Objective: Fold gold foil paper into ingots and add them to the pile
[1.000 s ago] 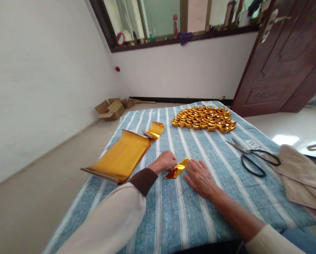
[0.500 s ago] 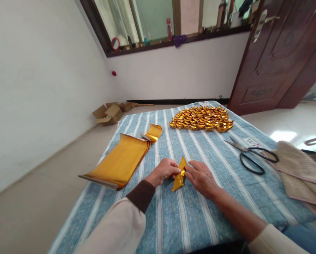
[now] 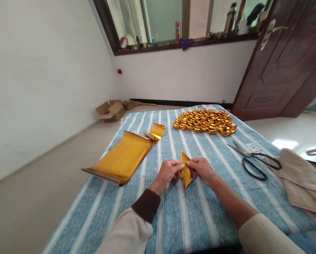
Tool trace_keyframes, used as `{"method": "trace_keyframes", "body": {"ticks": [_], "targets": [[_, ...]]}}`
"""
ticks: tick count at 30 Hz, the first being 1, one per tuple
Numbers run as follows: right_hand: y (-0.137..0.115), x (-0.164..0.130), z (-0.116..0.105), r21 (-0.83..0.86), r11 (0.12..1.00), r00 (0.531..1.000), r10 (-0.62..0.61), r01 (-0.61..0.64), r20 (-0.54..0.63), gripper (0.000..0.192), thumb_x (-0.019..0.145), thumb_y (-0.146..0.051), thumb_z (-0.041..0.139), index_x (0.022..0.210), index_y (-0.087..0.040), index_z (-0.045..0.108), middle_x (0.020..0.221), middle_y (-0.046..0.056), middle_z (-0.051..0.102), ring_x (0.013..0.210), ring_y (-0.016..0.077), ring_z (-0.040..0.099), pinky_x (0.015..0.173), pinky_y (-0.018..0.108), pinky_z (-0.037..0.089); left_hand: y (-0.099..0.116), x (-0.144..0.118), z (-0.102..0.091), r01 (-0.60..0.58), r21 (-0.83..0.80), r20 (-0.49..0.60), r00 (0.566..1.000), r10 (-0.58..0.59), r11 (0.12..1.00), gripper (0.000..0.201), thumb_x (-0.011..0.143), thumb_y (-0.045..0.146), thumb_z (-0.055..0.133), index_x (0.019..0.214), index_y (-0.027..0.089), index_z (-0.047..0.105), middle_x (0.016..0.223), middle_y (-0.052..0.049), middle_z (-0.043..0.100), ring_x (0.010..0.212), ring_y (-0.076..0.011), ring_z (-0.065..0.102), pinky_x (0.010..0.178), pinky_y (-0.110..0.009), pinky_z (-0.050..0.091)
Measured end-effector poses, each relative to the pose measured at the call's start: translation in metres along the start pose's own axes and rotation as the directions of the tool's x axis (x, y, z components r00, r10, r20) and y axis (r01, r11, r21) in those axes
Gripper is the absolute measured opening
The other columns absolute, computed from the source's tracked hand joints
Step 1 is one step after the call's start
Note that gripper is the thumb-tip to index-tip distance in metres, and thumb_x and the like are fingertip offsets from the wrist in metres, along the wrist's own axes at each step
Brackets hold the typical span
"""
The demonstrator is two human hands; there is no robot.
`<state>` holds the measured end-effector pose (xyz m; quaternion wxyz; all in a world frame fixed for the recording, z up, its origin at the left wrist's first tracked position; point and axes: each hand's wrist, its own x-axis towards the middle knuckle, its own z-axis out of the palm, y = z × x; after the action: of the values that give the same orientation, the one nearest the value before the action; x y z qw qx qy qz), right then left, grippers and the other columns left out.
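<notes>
Striped blue bedcover (image 3: 200, 211) as worktable, bare white room, dark door right. Left hand (image 3: 168, 173) and right hand (image 3: 202, 170) both pinch folded gold sheet (image 3: 186, 170), lifted off cloth, held upright, probably for creasing. Gold paper stack (image 3: 120, 158) left, finished gold ingots (image 3: 205, 121) far side, scissors (image 3: 255, 160) right.

We hold the folded foil piece (image 3: 186, 171) between our left hand (image 3: 169, 173) and right hand (image 3: 202, 170), above the middle of the bed (image 3: 189, 218). To the left of our hands lies the stack of foil sheets (image 3: 122, 157), with a curled foil sheet (image 3: 156, 131) just behind it. The rows of folded ingots (image 3: 206, 121) lie at the far edge, behind our hands. The scissors (image 3: 254, 158) lie to the right, and the folded cloth (image 3: 303, 178) lies just beyond them.
</notes>
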<state>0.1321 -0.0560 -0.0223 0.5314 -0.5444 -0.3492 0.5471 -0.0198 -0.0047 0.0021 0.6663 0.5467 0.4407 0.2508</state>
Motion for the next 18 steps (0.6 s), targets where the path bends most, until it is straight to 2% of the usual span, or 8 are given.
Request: {"method": "trace_keyframes", "body": {"ticks": [4,8,14,18], "targets": [[0.0020,0.0022,-0.0009,0.022,1.000,1.000,0.023,-0.023,-0.001,0.041,0.059,-0.053,0.076,0.058,-0.017,0.058,0.047,-0.002,0.059,0.037,0.0065,0.048,0.036,0.018,0.033,-0.0030,0.0028,-0.0042,0.065,-0.085,0.043,0.997,-0.062,0.994,0.028,0.083,0.038,0.064,0.075,0.010,0.067,0.065,-0.006,0.068,0.045,-0.0073,0.059,0.039,-0.015,0.030],[0.0025,0.0035,-0.0013,0.027,0.999,0.999,0.037,-0.037,-0.004,0.039,0.060,-0.051,0.076,0.059,-0.017,0.059,0.048,-0.002,0.060,0.037,0.0061,0.047,0.035,0.017,0.032,-0.0054,0.0059,-0.0058,0.098,-0.161,0.070,0.994,-0.088,0.982,0.031,0.087,0.039,0.061,0.074,0.011,0.064,0.061,-0.005,0.067,0.044,-0.0081,0.060,0.039,-0.015,0.032],[0.0026,0.0040,-0.0024,0.023,0.999,0.999,0.046,-0.046,0.006,0.037,0.061,-0.049,0.076,0.059,-0.016,0.059,0.049,-0.002,0.060,0.038,0.0060,0.048,0.035,0.017,0.032,-0.0053,0.0070,-0.0066,0.102,-0.140,0.121,0.989,-0.086,0.985,0.032,0.088,0.038,0.059,0.074,0.010,0.065,0.062,-0.006,0.067,0.043,-0.0070,0.059,0.039,-0.014,0.031],[0.0017,0.0038,-0.0024,0.015,0.999,0.999,0.046,-0.047,0.010,0.037,0.061,-0.049,0.077,0.058,-0.016,0.059,0.047,-0.003,0.058,0.037,0.0059,0.047,0.035,0.017,0.031,-0.0065,0.0067,-0.0078,0.074,-0.108,0.140,0.988,-0.059,0.991,0.031,0.084,0.039,0.063,0.073,0.010,0.066,0.063,-0.006,0.067,0.044,-0.0069,0.059,0.039,-0.015,0.030]]}}
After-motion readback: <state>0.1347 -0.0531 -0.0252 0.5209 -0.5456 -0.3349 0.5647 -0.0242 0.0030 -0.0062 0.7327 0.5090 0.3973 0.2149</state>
